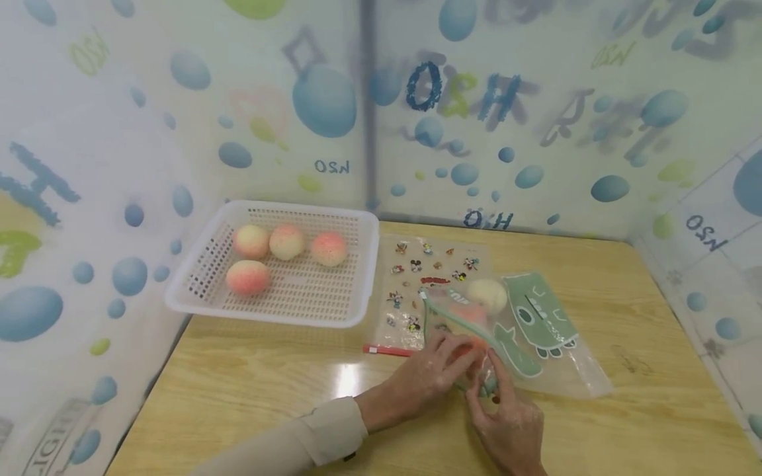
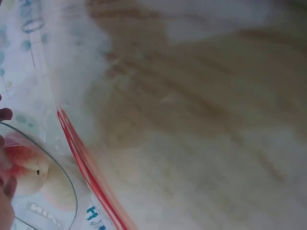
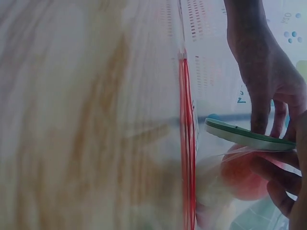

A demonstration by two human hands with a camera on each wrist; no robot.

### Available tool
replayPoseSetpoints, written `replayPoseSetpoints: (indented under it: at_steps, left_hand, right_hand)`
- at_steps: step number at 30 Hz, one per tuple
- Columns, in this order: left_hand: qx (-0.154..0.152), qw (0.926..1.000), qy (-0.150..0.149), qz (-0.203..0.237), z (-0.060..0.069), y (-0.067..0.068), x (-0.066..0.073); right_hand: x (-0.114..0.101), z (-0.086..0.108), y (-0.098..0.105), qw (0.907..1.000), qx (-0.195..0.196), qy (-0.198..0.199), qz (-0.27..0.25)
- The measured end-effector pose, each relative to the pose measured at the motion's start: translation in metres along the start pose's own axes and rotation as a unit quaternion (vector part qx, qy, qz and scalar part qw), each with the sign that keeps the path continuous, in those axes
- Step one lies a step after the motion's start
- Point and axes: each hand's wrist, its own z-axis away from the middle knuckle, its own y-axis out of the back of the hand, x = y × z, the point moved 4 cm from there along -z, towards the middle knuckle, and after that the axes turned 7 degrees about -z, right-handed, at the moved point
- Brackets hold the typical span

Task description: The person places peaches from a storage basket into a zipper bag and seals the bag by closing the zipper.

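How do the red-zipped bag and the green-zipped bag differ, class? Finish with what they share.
Print: the red-zipped bag carries many small cartoon figures, the green-zipped bag a large green creature.
Shape: the red-zipped bag lies flat, while the green-zipped bag bulges with fruit.
Shared: both have see-through plastic and a coloured zip.

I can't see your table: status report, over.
Left hand and right hand gripping edge of green-printed clear plastic bag. Round pink-and-cream peaches inside. Red-zipped clear plastic bag partly underneath; no obstruction visible.
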Motion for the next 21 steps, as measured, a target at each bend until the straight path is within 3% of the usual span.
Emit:
replayPoseSetpoints:
  at_steps: [4, 9, 12, 18, 21]
  left_hand:
    - [0.003, 0.9989, -0.047, -0.003, 0.002, 0.001, 0.007]
    - [0.018, 0.9983, -0.031, 0.047, 0.010, 0.007, -0.002]
    - [0.021, 0.9983, -0.022, 0.049, 0.012, 0.018, -0.013]
    - [0.026, 0.9993, -0.023, -0.012, 0.015, 0.049, -0.034]
    - [0.033, 0.9992, -0.013, -0.021, 0.017, 0.066, -0.047]
  right_hand:
    - [0.000, 0.000, -0.001, 0.9999, 0.007, 0.008, -0.008]
    - [0.002, 0.001, -0.001, 0.9995, 0.026, 0.017, -0.009]
    - [0.004, 0.001, 0.000, 0.9992, 0.034, 0.019, -0.010]
    - [0.009, 0.001, 0.004, 0.9992, 0.035, 0.015, -0.012]
    - [0.010, 0.002, 0.005, 0.9994, 0.031, 0.010, -0.010]
